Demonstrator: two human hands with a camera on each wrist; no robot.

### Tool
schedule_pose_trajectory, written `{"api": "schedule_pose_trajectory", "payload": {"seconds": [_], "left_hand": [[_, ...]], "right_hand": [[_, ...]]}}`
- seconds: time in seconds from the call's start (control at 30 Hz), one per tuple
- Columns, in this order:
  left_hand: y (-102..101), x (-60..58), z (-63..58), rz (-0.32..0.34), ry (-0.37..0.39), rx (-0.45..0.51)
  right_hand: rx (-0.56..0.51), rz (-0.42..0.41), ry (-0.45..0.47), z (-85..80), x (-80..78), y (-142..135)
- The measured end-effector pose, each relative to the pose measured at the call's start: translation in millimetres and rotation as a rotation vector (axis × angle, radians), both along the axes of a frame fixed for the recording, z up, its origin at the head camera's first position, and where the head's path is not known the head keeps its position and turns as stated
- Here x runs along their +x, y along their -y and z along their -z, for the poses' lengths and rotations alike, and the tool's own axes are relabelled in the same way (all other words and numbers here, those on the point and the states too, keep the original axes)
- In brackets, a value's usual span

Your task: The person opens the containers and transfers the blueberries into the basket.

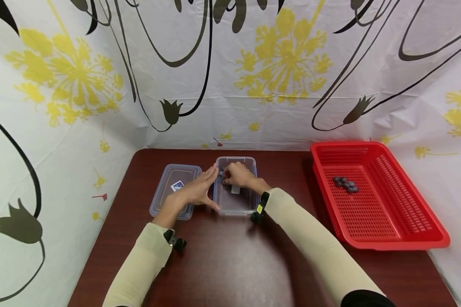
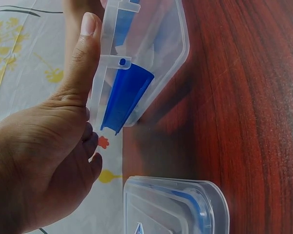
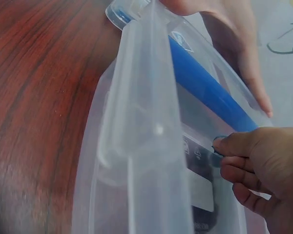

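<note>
A clear plastic box (image 1: pixel 236 205) with blue side clips (image 2: pixel 127 95) stands uncovered at the table's far middle. My left hand (image 1: pixel 195 190) rests against its left side, fingers straight and thumb spread toward the near corner. Inside the box, my right hand (image 1: pixel 239 175) pinches a small dark roundish piece (image 3: pixel 217 142) between thumb and fingers; the fingers partly hide it. More small grey-blue pieces (image 1: pixel 221 174) lie by those fingertips at the box's left side, too small to tell their kind. A clear lid (image 1: pixel 163 194) lies left of the box, partly behind my left hand.
A red perforated basket (image 1: pixel 372 219) stands at the right, with several small dark grey pieces (image 1: pixel 345 184) on its floor. The dark red-brown table (image 1: pixel 230 260) ends at a patterned cloth backdrop (image 1: pixel 230 123) behind and at the sides.
</note>
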State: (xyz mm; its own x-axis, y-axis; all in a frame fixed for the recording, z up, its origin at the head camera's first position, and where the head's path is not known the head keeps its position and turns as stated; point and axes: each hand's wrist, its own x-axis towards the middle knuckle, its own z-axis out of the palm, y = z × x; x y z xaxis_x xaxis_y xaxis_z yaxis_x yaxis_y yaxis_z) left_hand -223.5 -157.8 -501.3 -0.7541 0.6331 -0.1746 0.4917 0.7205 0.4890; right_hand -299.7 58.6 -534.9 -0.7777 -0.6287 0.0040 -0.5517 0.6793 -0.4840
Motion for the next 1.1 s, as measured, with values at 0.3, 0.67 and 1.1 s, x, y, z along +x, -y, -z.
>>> {"api": "schedule_pose_trajectory", "payload": {"seconds": [0.3, 0.67, 1.1], "left_hand": [[-0.1, 0.3, 0.0, -0.002, 0.018, -0.012], [0.0, 1.9, -2.1, -0.018, 0.012, 0.003], [-0.7, 1.9, -1.7, -0.026, 0.020, 0.000]], "right_hand": [[-0.042, -0.076, 0.000, -21.8, 3.6, -17.5], [-0.068, -0.145, -0.094, -79.4, 13.7, -58.6], [-0.029, -0.102, -0.203, -121.8, 25.4, -154.1]]}}
